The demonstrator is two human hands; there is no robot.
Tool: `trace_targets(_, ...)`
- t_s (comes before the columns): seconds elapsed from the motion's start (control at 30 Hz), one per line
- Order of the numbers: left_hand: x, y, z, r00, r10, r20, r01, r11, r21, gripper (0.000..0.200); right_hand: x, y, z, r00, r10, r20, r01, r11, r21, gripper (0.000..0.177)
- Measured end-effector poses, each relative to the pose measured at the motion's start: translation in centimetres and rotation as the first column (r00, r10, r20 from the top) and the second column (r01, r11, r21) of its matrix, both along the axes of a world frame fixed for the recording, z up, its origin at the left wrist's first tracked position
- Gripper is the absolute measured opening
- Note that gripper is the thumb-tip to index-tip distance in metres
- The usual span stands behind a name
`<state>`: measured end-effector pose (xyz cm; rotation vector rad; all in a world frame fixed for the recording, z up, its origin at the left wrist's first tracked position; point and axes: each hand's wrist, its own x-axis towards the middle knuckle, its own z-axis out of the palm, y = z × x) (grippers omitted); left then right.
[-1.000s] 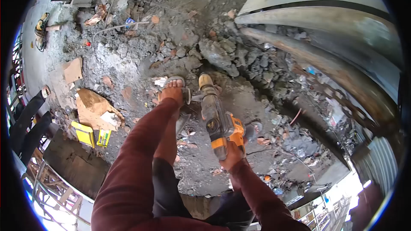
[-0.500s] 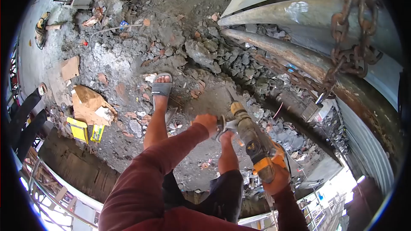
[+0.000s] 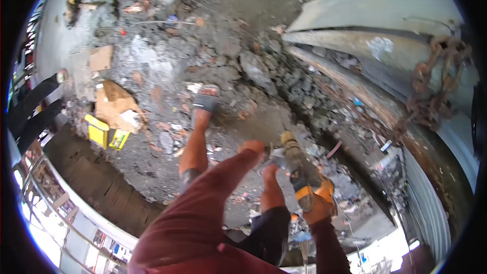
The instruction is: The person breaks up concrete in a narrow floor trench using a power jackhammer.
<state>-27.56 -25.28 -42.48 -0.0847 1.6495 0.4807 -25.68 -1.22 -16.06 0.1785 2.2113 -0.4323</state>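
We hold the rotary hammer (image 3: 303, 171) in both hands. Our left hand (image 3: 252, 147) is closed round its side handle and our right hand (image 3: 319, 208) is wrapped on the rear grip. The tool hangs low, its nose pointing down at the broken floor (image 3: 253, 122) just ahead of it. We judge this to be the aiming step, with the bit being set to the ground. The next move calls for firm footing and a steady push: our sandalled foot (image 3: 205, 100) stands near, ahead and left of the hammer, and the rubble (image 3: 258, 68) beyond the hammer is loose. The bit is blurred, so we cannot tell whether it touches the floor. The rusty chain (image 3: 431, 96), right of the hammer, is smeared too.
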Motion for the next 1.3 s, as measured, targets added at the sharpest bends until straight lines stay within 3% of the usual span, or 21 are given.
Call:
trace_targets(0.13, 0.9, -0.3, 2.2, 0.993, -0.073, -0.089, 0.084, 0.989, 0.123, 0.031, 1.3, 0.1, 3.8, 1.000, -0.015, -0.010, 0.015, 1.000, -0.010, 0.032)
trace_targets(0.27, 1.7, -0.6, 3.0, 0.984, -0.051, -0.172, 0.069, 0.992, 0.103, 0.029, -0.2, -0.8, 6.2, 0.998, 0.013, 0.065, -0.015, 0.999, 0.031, 0.034)
trace_targets(0.37, 1.5, -0.2, 1.4, 0.985, -0.013, -0.170, 0.023, 0.998, 0.053, 0.029, -0.6, 0.1, 3.4, 0.999, 0.048, 0.025, -0.047, 0.998, -0.050, 0.036)
trace_targets(0.43, 0.7, 0.0, -0.8, 0.990, 0.007, -0.139, -0.005, 1.000, 0.015, 0.030, -1.6, 0.4, -1.0, 0.993, 0.069, 0.100, -0.072, 0.997, 0.035, 0.037)
trace_targets(0.5, -1.1, 0.8, -4.0, 0.995, -0.020, -0.098, 0.021, 1.000, 0.013, 0.033, -4.4, 0.6, -1.7, 0.996, 0.069, 0.049, -0.071, 0.997, 0.039, 0.032)
trace_targets(0.57, -1.7, 1.4, -2.3, 0.999, -0.039, -0.018, 0.040, 0.998, 0.038, 0.034, -7.2, 1.5, -1.4, 0.993, 0.032, 0.116, -0.040, 0.997, 0.071, 0.023)
trace_targets(0.63, -4.1, 1.9, -2.2, 0.999, -0.054, -0.008, 0.054, 0.998, 0.044, 0.035, -9.4, 4.0, -2.5, 0.993, 0.102, 0.062, -0.103, 0.995, 0.012, 0.022)
trace_targets(0.67, -4.1, 2.5, -2.3, 1.000, -0.024, 0.006, 0.023, 0.999, 0.048, 0.036, -11.7, 4.0, -2.1, 0.976, 0.204, 0.080, -0.209, 0.976, 0.063, 0.023)
trace_targets(0.83, -6.0, 4.1, -4.3, 0.999, 0.027, 0.036, -0.031, 0.993, 0.110, 0.040, -20.6, 5.5, -5.4, 0.963, 0.267, -0.039, -0.269, 0.962, -0.044, 0.035)
trace_targets(0.93, -8.1, 3.5, -3.3, 0.994, 0.077, 0.079, -0.077, 0.997, 0.002, 0.043, -24.8, 4.1, -7.0, 0.941, 0.337, 0.039, -0.336, 0.941, -0.038, 0.036)
trace_targets(1.13, -7.3, 3.5, -3.6, 0.985, 0.173, -0.004, -0.173, 0.984, -0.036, 0.044, -24.6, 4.4, -9.4, 0.945, 0.326, 0.013, -0.325, 0.945, -0.050, 0.040)
trace_targets(1.23, -4.5, 5.0, -4.5, 0.972, 0.227, 0.069, -0.226, 0.974, -0.020, 0.042, -24.3, 5.3, -10.0, 0.943, 0.326, 0.063, -0.325, 0.945, -0.024, 0.044)
trace_targets(1.3, -4.0, 6.4, -4.6, 0.950, 0.294, 0.103, -0.295, 0.955, -0.005, 0.041, -24.2, 6.3, -10.4, 0.977, 0.196, 0.088, -0.193, 0.981, -0.037, 0.046)
